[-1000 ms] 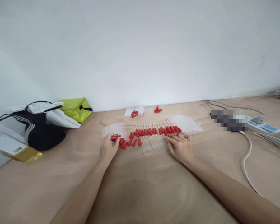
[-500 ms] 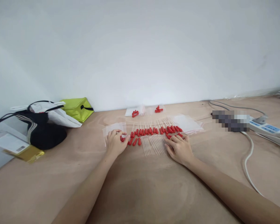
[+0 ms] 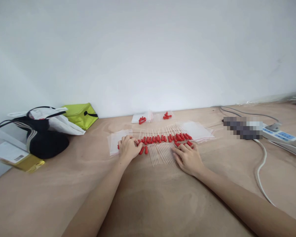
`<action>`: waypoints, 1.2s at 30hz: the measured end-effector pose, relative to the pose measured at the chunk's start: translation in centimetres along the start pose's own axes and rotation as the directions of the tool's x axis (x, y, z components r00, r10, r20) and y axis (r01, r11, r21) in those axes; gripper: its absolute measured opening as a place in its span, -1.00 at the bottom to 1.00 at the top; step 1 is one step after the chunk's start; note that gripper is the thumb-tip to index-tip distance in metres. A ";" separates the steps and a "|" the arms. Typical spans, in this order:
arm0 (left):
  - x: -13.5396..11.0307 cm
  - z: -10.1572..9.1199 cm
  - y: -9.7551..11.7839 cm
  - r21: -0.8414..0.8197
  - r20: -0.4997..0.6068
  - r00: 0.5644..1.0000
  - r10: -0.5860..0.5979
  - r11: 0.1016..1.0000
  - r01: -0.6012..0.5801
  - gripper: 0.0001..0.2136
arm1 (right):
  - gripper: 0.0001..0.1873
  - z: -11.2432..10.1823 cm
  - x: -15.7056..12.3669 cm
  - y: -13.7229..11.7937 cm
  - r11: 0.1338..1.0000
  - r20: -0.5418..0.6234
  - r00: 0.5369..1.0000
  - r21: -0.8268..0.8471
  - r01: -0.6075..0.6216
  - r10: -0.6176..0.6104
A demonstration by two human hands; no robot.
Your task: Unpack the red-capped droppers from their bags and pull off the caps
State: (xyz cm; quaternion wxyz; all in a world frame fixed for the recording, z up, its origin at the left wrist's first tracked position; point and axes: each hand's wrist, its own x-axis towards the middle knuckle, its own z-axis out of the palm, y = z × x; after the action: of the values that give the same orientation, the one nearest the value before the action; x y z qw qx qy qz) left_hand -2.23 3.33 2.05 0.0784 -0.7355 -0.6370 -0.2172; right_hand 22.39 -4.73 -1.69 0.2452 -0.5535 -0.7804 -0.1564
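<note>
A row of small red caps (image 3: pixel 162 138) lies across the wooden table (image 3: pixel 148 197), with thin clear tubes (image 3: pixel 161 153) laid side by side just in front of them. My left hand (image 3: pixel 128 147) rests at the row's left end with its fingers curled over a few red caps, next to a clear zip bag (image 3: pixel 114 141). My right hand (image 3: pixel 187 157) lies flat with its fingers spread on the tubes at the right, fingertips touching red caps there.
More clear bags (image 3: pixel 197 130) lie behind the row, and two small bags with red caps (image 3: pixel 154 117) sit near the wall. A black and white bag (image 3: pixel 43 131) and a green pouch (image 3: pixel 80 115) are at left. A power strip (image 3: pixel 278 134) and white cable (image 3: pixel 260 171) lie at right.
My left hand has slid rightward from the bag's edge onto the left end of the red caps, covering them. My right hand has stayed nearly in place.
</note>
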 end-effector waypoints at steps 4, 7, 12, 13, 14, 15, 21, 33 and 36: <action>-0.4 0.0 0.0 -0.056 -0.156 0.988 0.006 0.998 -0.015 -0.83 | -0.73 0.0 0.0 0.0 1.000 0.006 1.000 -0.008 0.002 -0.002; -1.4 -0.4 -0.2 -0.089 -0.265 0.964 0.000 0.996 -0.025 -0.82 | -0.73 0.0 0.0 0.0 1.000 0.011 1.000 -0.008 -0.003 0.003; -4.2 -0.8 -0.6 -0.160 -0.401 0.915 0.051 0.979 -0.124 -0.83 | -0.74 -0.1 -0.2 0.0 1.000 0.008 1.000 -0.005 -0.004 0.004; -4.6 -0.8 -0.5 -0.175 -0.405 0.912 0.071 0.972 -0.153 -0.84 | -0.74 -0.1 -0.2 0.0 1.000 0.005 1.000 -0.007 -0.003 0.003; -5.1 -0.8 -0.3 -0.188 -0.398 0.913 0.092 0.965 -0.180 -0.85 | -0.74 -0.1 -0.2 0.0 1.000 0.003 1.000 -0.009 -0.002 0.002; -5.4 -0.8 -0.1 -0.199 -0.384 0.916 0.114 0.959 -0.203 -0.85 | -0.74 -0.1 -0.3 0.0 1.000 0.004 1.000 -0.010 -0.001 0.001; -5.7 -0.6 1.1 -0.196 -0.318 0.916 0.245 0.928 -0.316 -0.89 | -0.74 -0.4 -0.4 0.1 0.999 -0.038 0.999 0.045 -0.016 0.018; -6.4 -1.1 2.8 -0.227 -0.348 0.846 0.403 0.839 -0.493 -0.93 | -0.77 -0.7 0.5 -1.1 0.973 -0.186 0.974 0.167 0.158 -0.126; -6.5 -1.1 3.2 -0.268 -0.354 0.836 0.419 0.811 -0.520 -0.93 | -0.81 -0.4 0.6 -1.2 0.957 -0.192 0.966 0.199 0.211 -0.173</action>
State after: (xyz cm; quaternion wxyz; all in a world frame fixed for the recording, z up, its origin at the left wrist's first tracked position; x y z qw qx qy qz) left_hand 0.03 -3.58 0.83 0.0855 -0.8347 -0.3660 -0.4025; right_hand 21.17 -4.89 -1.01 0.3546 -0.4291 -0.8188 -0.1405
